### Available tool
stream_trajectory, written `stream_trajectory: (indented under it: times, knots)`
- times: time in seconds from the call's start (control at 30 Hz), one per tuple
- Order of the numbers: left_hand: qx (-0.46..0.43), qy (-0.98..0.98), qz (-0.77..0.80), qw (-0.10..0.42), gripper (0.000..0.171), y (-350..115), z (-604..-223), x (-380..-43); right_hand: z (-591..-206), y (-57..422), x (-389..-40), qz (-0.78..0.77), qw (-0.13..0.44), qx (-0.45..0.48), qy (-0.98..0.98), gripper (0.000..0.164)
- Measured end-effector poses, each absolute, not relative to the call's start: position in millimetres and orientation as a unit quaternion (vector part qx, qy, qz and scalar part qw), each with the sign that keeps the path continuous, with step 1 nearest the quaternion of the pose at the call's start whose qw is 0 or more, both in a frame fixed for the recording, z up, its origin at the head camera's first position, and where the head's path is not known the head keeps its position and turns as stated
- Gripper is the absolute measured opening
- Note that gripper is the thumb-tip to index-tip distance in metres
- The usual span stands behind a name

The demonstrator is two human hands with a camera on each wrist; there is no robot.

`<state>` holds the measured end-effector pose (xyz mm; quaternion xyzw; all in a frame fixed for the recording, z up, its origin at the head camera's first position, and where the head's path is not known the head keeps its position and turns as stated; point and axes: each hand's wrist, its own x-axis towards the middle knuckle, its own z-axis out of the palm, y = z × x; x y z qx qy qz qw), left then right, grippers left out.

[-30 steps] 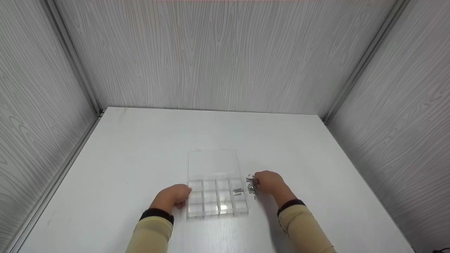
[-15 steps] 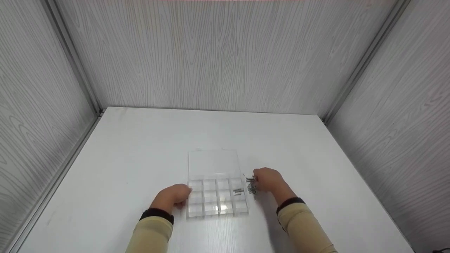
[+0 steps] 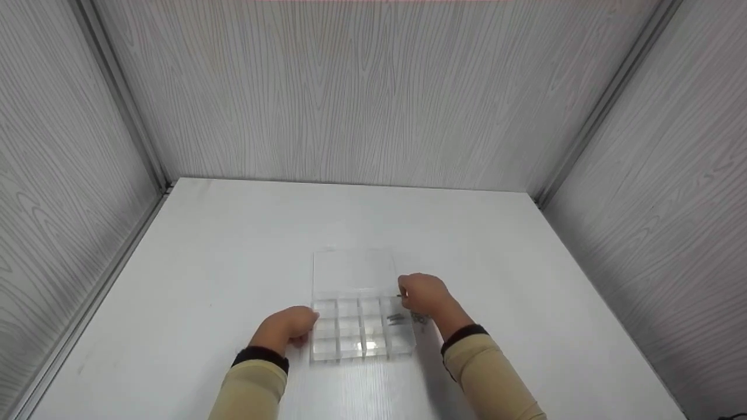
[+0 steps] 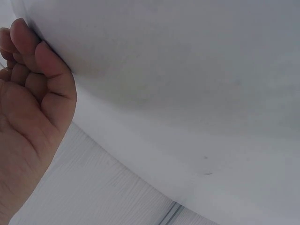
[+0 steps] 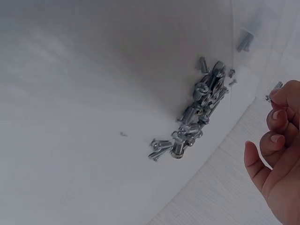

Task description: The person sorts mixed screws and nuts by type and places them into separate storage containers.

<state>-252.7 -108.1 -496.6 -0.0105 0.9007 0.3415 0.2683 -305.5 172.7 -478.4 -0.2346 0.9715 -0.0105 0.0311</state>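
A clear plastic compartment box [image 3: 325, 349] lies on the table with its lid [image 3: 353, 269] folded back, away from the person. Several screws [image 3: 395, 319] rest in one compartment of its right column. My left hand [image 3: 290, 322] holds the box's left edge; in the left wrist view its fingers [image 4: 58, 84] are curled. My right hand [image 3: 425, 293] is over the box's right edge, pinching a small metal screw [image 5: 275, 91] between thumb and finger. Beside the box lies a heap of screws and other metal hardware [image 5: 201, 105], partly hidden by the right hand in the head view.
The white table [image 3: 245, 233] is bounded by a grey wood-grain back panel [image 3: 362, 93] and side panels at left [image 3: 52, 175] and right [image 3: 659, 192]. A dark cable end [image 3: 732, 416] shows at the lower right corner.
My right hand has moved left from the hardware heap to the box's right edge, carrying a screw. The left hand and the box have stayed in place.
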Motion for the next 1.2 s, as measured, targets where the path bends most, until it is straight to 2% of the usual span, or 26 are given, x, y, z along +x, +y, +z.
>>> stream_trajectory:
  times: [0.33, 0.6, 0.87, 1.2]
  knots:
    - [-0.008, 0.898, 0.343, 0.274, 0.046, -107, -497, -253, -479, 165, -303, -0.020, 0.048, -0.251, 0.967, 0.007]
    - [-0.004, 0.903, 0.335, 0.270, 0.045, -107, -497, -254, -478, 170, -301, -0.028, 0.039, -0.254, 0.966, 0.007]
    - [0.019, 0.910, 0.317, 0.267, 0.050, -108, -499, -256, -477, 186, -308, -0.031, 0.066, -0.172, 0.982, 0.007]
    - [0.013, 0.907, 0.331, 0.259, 0.047, -110, -500, -255, -486, 212, -312, -0.035, 0.086, -0.107, 0.990, 0.007]
